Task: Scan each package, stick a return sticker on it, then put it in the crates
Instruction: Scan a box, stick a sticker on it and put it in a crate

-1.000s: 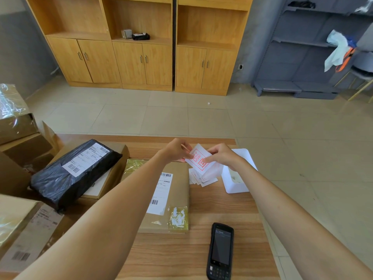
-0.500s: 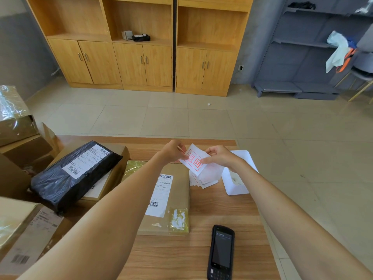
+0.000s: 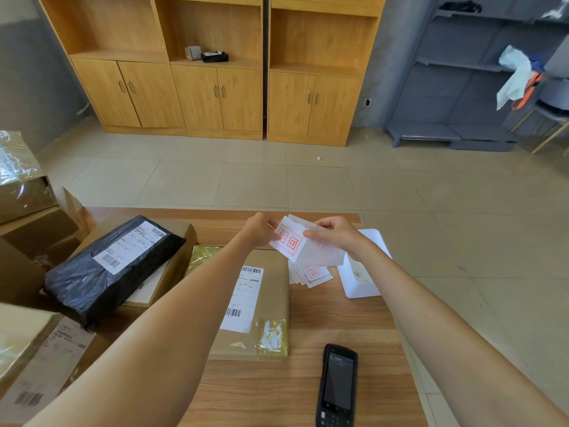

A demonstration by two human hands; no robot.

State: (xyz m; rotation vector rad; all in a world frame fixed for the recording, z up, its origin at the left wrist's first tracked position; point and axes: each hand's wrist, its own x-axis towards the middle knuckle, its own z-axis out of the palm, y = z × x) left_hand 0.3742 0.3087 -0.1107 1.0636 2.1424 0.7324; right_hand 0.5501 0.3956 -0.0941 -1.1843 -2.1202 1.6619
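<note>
Our left hand [image 3: 258, 231] and right hand [image 3: 334, 234] both pinch a return sticker [image 3: 289, 241] above the far end of the brown package [image 3: 271, 303], which lies on the bench [image 3: 277, 392] left of the scanner [image 3: 337, 385].

A white sticker [image 3: 289, 241] with red print is hanging tilted above the far end of a flat brown package [image 3: 261, 303], which is lying label-up at mid-table. More stickers [image 3: 309, 272] are lying fanned just right of it, and a black scanner [image 3: 337, 386] is resting face-up nearer, to the right.
</note>
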